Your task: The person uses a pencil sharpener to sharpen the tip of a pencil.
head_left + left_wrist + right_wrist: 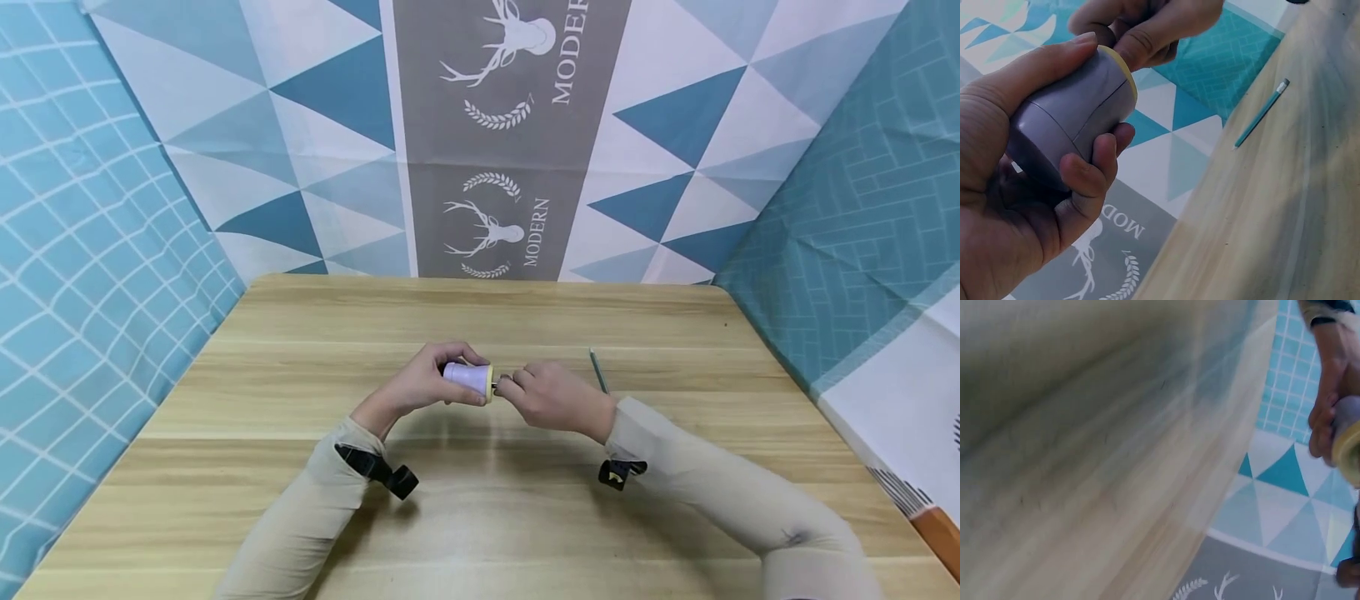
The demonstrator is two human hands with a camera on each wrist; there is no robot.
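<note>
My left hand grips a lilac cylinder with a yellow rim, holding it above the table. In the left wrist view the thumb lies along the top of the cylinder and the fingers curl beneath; a thin seam line crosses its side. The right hand is at the rimmed end, fingers curled, pinching a small metal piece that is mostly hidden by the fingers. At the right edge of the right wrist view, the yellow rim surrounds a hollow-looking end.
A green pencil lies on the wooden table, just behind the right wrist. Patterned cloth hangs along the table's back and both sides. Each sleeve carries a black wrist-camera strap.
</note>
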